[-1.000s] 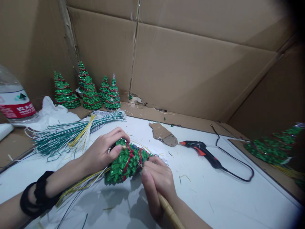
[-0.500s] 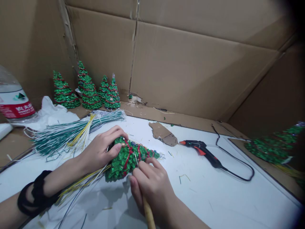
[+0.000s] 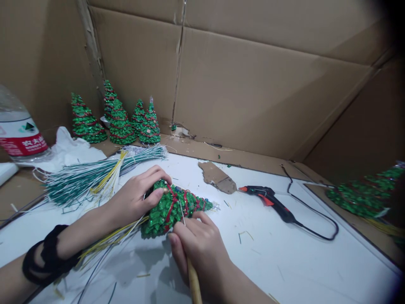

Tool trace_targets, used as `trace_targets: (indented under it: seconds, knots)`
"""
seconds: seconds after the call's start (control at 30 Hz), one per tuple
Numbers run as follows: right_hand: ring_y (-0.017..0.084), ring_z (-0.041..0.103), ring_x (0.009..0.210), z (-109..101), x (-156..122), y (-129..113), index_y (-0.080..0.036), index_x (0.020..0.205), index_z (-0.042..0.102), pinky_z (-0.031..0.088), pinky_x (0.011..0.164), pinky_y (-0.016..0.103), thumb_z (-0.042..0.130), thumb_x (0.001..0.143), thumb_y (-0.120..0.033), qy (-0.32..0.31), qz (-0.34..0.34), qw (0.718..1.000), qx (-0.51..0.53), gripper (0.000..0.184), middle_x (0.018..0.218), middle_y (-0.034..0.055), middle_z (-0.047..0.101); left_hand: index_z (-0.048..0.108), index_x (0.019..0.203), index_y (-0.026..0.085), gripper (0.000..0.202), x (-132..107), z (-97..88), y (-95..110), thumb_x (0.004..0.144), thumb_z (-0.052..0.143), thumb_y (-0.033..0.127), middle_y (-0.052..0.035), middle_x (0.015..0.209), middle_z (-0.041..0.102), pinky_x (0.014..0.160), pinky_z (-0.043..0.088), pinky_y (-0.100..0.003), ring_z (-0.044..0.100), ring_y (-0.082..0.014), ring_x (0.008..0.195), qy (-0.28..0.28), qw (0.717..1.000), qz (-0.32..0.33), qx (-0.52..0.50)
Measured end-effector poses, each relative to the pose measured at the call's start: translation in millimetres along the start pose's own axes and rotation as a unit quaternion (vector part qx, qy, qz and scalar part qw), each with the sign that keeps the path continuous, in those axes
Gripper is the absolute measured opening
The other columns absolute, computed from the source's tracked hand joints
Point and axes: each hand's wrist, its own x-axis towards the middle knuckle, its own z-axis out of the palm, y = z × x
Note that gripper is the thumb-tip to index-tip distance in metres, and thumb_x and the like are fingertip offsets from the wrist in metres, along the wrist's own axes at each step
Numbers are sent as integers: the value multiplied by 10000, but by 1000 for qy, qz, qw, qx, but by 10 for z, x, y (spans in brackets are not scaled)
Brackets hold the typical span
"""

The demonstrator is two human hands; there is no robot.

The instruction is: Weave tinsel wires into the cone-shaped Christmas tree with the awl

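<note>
Miniature green tinsel tree [image 3: 172,209] lies on its side on the white table top [image 3: 316,261], centre-left of frame. Long axis runs left to right: wide base at lower left, tip pointing right toward the glue gun [image 3: 268,202]. Left hand [image 3: 136,200] comes in from the left and is curled over the base end, fingers across the top, thumb pressed into the side. Right hand [image 3: 198,245] sits just below the tree's middle, fist closed round a wooden-handled tool [image 3: 193,283]; its thin metal tip [image 3: 182,213] lies against the tree's red-banded midsection. Both hands touch the tree; the left holds the base, the right is nearer the tip. Yellow wire stems [image 3: 110,240] trail from the base toward lower left. Bundle of green and white wires [image 3: 91,177] just behind the left hand. Finished trees [image 3: 120,122] stand upright upper left against the cardboard wall; water bottle [image 3: 19,135] at far left edge.
</note>
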Motion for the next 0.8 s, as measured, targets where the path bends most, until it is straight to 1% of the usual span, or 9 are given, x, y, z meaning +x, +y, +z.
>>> trace_targets:
  seconds: [0.23,0.5,0.63,0.8]
  knots:
    - [99,392,436,24,-15,-18,-201,614,430,291,576,257,327,896,-156,-5,13,1000,19,304,503,-44,491,562,979,184,365,-2,-13,-19,888,308,431,-60,1009,567,850,420,-366,533,-223,934,-13,1000,4,5]
    - [93,391,407,49,-30,-11,-207,621,400,284,557,251,319,908,-160,-10,10,1000,23,302,479,-54,490,569,979,188,366,-2,-12,-15,888,309,430,-59,1010,571,852,422,-361,530,-222,938,-11,1000,4,7]
    - [95,369,388,72,-43,-4,-204,619,412,255,533,261,294,927,-179,-17,-4,1000,2,330,462,-52,480,564,979,189,362,0,-12,-20,889,308,430,-59,1009,568,843,422,-362,529,-222,937,-11,1000,4,3]
    - [111,367,410,82,-34,-3,-202,616,438,243,533,276,256,940,-167,-19,-26,999,-34,374,467,-38,483,554,971,192,364,11,-11,-9,890,304,444,-60,1011,569,842,413,-366,522,-226,948,-10,1000,-5,0]
